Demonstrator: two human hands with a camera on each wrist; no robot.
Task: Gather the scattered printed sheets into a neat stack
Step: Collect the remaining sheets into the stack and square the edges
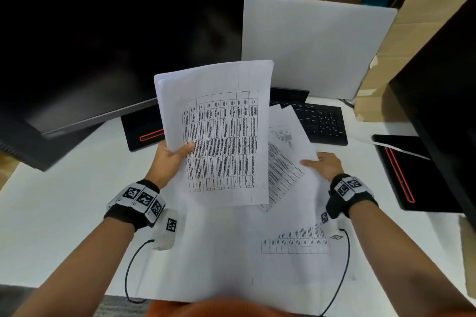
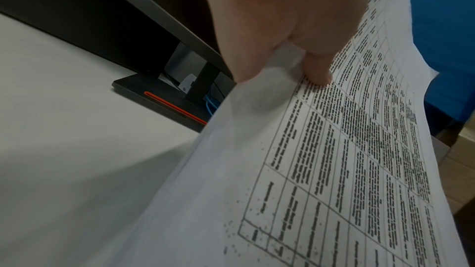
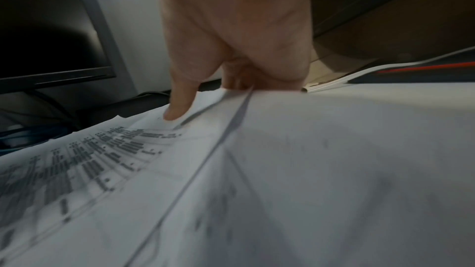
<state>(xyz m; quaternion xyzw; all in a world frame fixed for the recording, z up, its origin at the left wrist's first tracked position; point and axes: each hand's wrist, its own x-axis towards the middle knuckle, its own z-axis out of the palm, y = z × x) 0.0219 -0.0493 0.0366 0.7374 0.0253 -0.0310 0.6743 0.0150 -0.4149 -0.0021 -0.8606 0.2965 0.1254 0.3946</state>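
My left hand (image 1: pixel 172 154) holds a stack of printed sheets (image 1: pixel 219 134) above the white desk, thumb on the top table-printed page and fingers hidden behind. In the left wrist view the thumb (image 2: pixel 317 68) presses that top page (image 2: pixel 334 159). My right hand (image 1: pixel 325 165) pinches the right edge of several loose sheets (image 1: pixel 288 162) fanned out just right of the stack, thumb on top. The right wrist view shows the thumb (image 3: pixel 180 100) on the sheets (image 3: pixel 231 180) and fingers curled under their edge. A large sheet with a table (image 1: pixel 257 252) lies flat near me.
A black monitor (image 1: pixel 90 46) stands at the left on a base with a red stripe (image 1: pixel 144 131). A black keyboard (image 1: pixel 322 121) lies behind the loose sheets. A white board (image 1: pixel 314 44) leans at the back. A second black stand (image 1: pixel 412 175) is at the right, cardboard boxes (image 1: pixel 412 33) beyond.
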